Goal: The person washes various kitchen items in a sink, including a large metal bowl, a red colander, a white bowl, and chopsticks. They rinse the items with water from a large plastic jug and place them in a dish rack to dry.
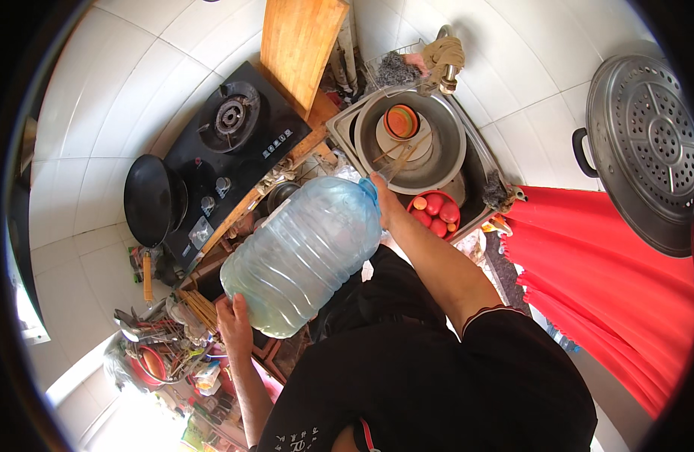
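A large clear plastic water jug (304,254) with a bluish tint lies tilted across the front of my body. My right hand (388,202) grips it at the neck, by the blue cap or collar (368,191). At the other end, my left hand (234,322) supports the jug's base, fingers against its lower side. Beyond the neck sits a metal basin (454,135) in the sink (488,186). An orange bowl (402,121), a white plate (387,139) and chopsticks (406,158) are in the basin.
A red bowl of tomatoes (439,210) stands by the basin, below the cloth-wrapped faucet (448,73). Left are a black gas stove (256,135), a wok (149,200) and a utensil rack (166,333). A cutting board (301,45) leans behind; a red curtain (601,271) hangs right.
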Available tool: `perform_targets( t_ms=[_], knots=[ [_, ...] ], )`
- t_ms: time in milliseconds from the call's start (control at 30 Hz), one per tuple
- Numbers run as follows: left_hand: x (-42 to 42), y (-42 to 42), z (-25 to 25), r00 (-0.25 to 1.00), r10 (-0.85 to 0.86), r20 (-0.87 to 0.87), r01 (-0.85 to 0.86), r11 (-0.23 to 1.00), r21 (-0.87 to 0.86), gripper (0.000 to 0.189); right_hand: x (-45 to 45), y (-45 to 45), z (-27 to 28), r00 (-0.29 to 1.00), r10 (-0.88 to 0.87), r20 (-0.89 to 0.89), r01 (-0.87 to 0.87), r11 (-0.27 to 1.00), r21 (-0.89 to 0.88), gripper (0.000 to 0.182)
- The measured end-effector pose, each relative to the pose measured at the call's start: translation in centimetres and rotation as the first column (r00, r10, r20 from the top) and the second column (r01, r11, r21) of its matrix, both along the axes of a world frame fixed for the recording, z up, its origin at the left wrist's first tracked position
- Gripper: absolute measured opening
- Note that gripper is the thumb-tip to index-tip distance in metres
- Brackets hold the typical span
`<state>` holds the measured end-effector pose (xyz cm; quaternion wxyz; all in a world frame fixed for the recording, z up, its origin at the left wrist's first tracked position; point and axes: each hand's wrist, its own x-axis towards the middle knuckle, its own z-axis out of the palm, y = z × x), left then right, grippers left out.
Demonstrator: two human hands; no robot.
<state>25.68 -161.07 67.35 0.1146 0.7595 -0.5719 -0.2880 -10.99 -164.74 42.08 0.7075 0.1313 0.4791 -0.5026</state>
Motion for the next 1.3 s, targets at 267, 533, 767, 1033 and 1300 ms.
perform_targets(
  t_ms=[267, 533, 767, 1033, 1300],
  knots=[
    [-0.2, -0.3, -0.1, 1.0, -0.003, -0.001, 0.003, 1.0, -0.017, 0.058, -0.2, -0.2, 0.0, 1.0, -0.02, -0.001, 0.02, 1.0, -0.011, 0.055],
    [-0.4, -0.4, 0.0, 1.0, -0.011, 0.001, 0.011, 1.0, -0.018, 0.058, -0.7, -0.2, -0.4, 0.998, 0.012, 0.06, -0.009, 0.999, -0.045, 0.053],
    [-0.9, -0.1, 0.6, 1.0, 0.014, -0.024, -0.015, 0.999, -0.029, 0.057, -1.4, -1.5, -1.6, 0.993, 0.063, 0.095, -0.044, 0.98, -0.197, 0.053],
    [-1.8, 0.4, 1.7, 0.996, 0.053, -0.068, -0.058, 0.996, -0.072, 0.061, -2.7, -4.8, 0.5, 0.995, 0.067, 0.071, -0.05, 0.975, -0.215, 0.052],
    [-3.1, -0.5, 2.5, 0.994, 0.054, -0.095, -0.061, 0.995, -0.074, 0.063, -3.1, -5.8, 3.6, 0.994, 0.046, 0.101, -0.017, 0.963, -0.27, 0.051]
  ],
)
